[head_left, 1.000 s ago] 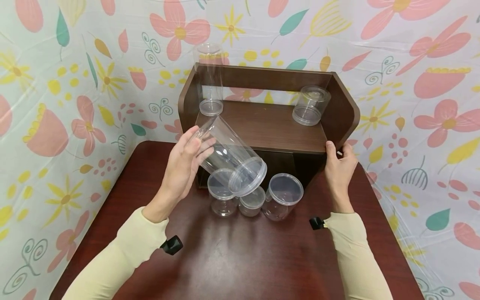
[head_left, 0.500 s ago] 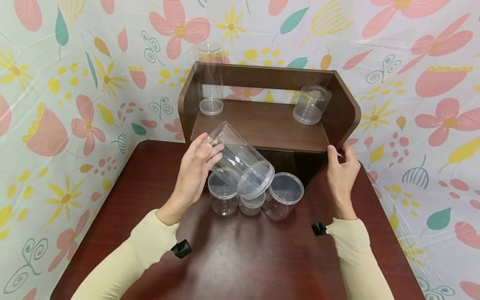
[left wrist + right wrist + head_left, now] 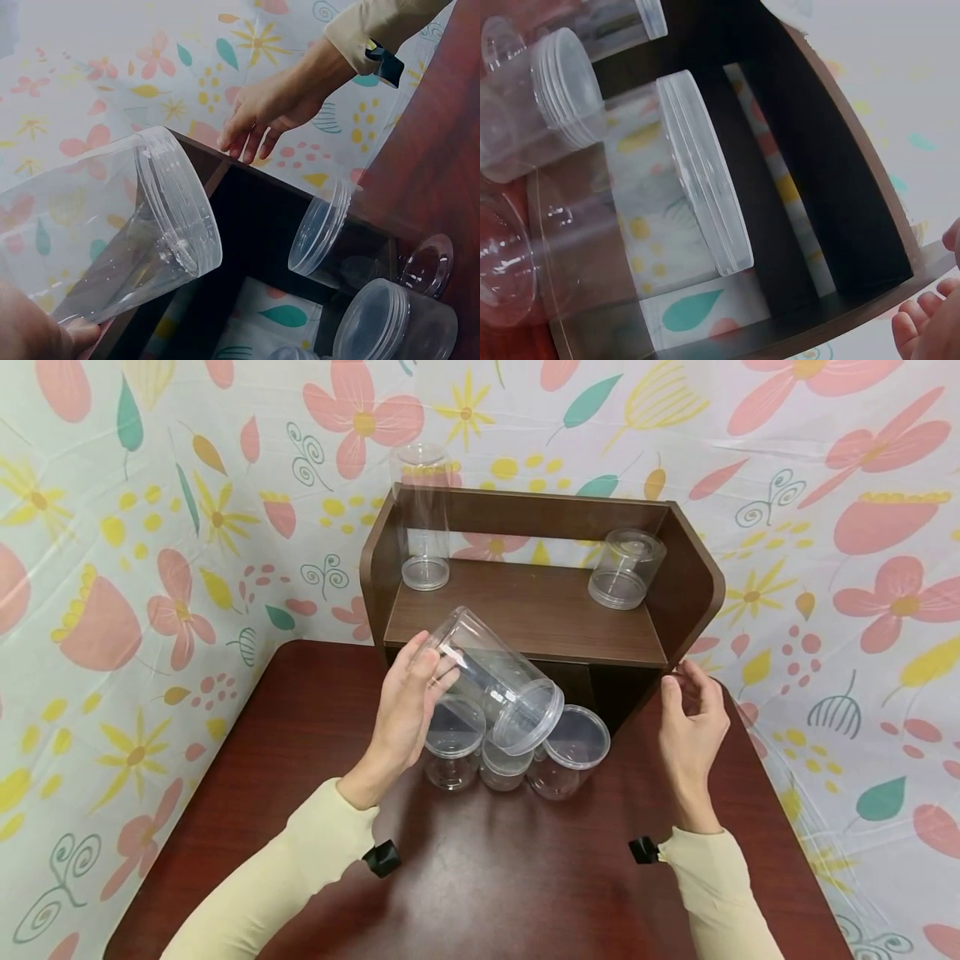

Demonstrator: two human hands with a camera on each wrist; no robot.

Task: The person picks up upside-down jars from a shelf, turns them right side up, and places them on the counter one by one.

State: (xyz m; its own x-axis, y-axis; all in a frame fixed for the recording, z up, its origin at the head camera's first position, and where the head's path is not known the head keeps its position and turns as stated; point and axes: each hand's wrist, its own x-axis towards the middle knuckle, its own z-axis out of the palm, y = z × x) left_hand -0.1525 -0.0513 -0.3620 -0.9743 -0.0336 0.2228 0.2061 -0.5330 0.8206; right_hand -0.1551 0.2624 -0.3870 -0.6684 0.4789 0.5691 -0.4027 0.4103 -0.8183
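My left hand (image 3: 405, 706) grips a tall clear plastic jar (image 3: 491, 664) near its base end. That jar slants, its lidded end down and to the right, above three lidded clear jars on the table: a left one (image 3: 450, 768), a small middle one (image 3: 503, 768) and a right one (image 3: 558, 777). Beside the front right corner of the brown wooden shelf unit (image 3: 525, 614), my right hand (image 3: 693, 727) has its thumb apart and its fingers loosely bent, holding nothing visible. Whether its fingertips touch the shelf edge, I cannot tell.
On the upper shelf stand a taller clear jar (image 3: 425, 527) at the left and a short wide clear jar (image 3: 626, 572) at the right. Below is a dark lower compartment (image 3: 780, 187). The unit stands on a reddish-brown table (image 3: 480, 885), with flowered sheeting (image 3: 247, 510) behind.
My left hand has carried the tilted jar slightly to the right. My right hand has let go of the shelf corner and moved a little down.
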